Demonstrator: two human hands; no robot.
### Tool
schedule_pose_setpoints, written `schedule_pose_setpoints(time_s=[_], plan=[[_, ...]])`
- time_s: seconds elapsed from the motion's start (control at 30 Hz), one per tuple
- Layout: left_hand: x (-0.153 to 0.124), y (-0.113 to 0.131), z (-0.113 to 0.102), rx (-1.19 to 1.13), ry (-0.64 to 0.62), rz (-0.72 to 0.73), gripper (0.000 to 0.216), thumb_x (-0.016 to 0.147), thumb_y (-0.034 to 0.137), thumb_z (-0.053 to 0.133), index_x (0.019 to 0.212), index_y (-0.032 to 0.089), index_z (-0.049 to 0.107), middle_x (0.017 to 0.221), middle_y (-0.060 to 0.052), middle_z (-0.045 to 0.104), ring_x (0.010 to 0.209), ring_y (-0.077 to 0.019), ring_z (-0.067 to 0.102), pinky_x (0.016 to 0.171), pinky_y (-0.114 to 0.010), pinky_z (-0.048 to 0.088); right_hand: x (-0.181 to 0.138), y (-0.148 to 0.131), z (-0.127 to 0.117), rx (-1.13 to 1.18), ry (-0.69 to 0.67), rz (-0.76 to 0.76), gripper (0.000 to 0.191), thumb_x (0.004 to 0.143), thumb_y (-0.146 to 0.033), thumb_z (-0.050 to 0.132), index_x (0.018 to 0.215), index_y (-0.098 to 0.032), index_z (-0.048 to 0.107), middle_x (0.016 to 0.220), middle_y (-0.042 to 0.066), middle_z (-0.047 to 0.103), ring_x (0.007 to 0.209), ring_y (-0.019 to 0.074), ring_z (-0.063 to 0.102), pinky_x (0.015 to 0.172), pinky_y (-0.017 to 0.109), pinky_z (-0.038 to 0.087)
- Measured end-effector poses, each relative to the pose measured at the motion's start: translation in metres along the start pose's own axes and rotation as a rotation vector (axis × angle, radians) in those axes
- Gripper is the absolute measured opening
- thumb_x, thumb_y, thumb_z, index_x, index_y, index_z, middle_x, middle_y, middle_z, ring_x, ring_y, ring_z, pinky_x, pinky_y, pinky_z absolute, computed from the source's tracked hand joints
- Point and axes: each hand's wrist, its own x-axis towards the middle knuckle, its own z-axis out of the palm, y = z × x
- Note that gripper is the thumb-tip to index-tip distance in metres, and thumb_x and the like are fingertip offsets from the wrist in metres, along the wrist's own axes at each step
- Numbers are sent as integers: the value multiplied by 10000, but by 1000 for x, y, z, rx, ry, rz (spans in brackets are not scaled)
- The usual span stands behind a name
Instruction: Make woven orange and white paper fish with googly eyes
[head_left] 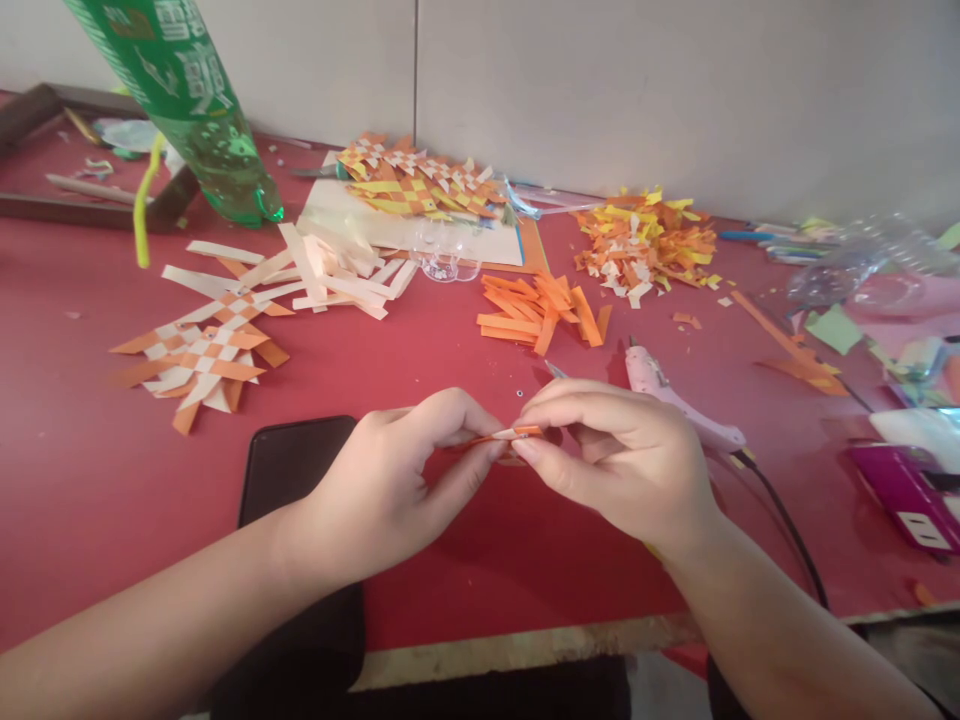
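Observation:
Between my two hands, just above the red table (435, 375), is a small piece of orange and cream folded paper strips (508, 435). The thumb and fingers of my left hand (405, 470) pinch its left end. My right hand (622, 455) pinches the right end, where an orange strip sticks out. Much of the piece is hidden by my fingertips. A loose pile of orange paper strips (541, 308) lies beyond my hands, and cream strips (337, 265) lie to its left. Woven orange and cream paper pieces (206, 355) rest at the left.
A black phone (300, 465) lies beside my left forearm. The pink glue gun (675, 400) and its cable are close to my right hand. A green bottle (202, 120) stands back left. Paper scraps (649, 245) and more woven pieces (420, 180) lie near the wall.

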Motion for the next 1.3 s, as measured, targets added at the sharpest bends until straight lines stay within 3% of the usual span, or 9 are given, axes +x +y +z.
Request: schedule_pose_setpoints(time_s=[0.27,0.63,0.8,0.93,1.07,1.17,1.3], plan=[[-1,-1,1,20,27,89,44,903,145,578,922,174,606,794,40,708,683,-44,663,650,-100,485,-1,2,-1,26,-6,-5,112,808,-101,683,846,-206,693,797,3,688,689,110,615,603,245,503],[-1,-4,0,29,-6,75,47,927,171,555,955,187,590,816,40,684,696,-59,649,651,-132,471,0,3,0,21,-7,-9,102,821,-105,674,850,-199,700,791,8,690,688,114,617,604,253,511],[0,-5,-2,-177,-56,-16,80,982,196,472,1001,204,549,857,33,665,779,-67,633,730,-147,468,-1,0,-2,52,35,-25,155,810,-156,711,949,-223,709,854,5,697,744,125,647,654,262,537],[3,-5,-3,-442,-111,-144,159,1016,244,404,1025,222,561,842,36,607,774,-70,579,735,-158,459,-3,0,-6,-119,125,-137,239,848,-100,651,1026,-249,703,967,1,706,894,126,655,799,256,543],[6,-5,-1,-575,-189,-260,169,1003,279,438,986,203,587,837,22,572,766,-91,529,710,-183,452,-2,4,-7,-159,34,-260,277,829,-46,652,1032,-230,693,977,11,709,907,138,664,828,280,544],[6,-4,0,-629,-211,-298,169,992,294,458,1016,195,593,887,-2,604,816,-118,559,737,-218,472,-1,6,-8,-101,-6,-263,209,848,-53,635,966,-219,680,961,19,703,903,145,665,796,283,544],[4,-1,-6,-514,-74,-127,326,995,417,417,1106,181,612,1117,-67,628,1040,-184,592,905,-288,481,-3,5,-5,-216,83,-124,135,861,-97,636,910,-222,651,900,2,684,834,125,652,776,255,526]])
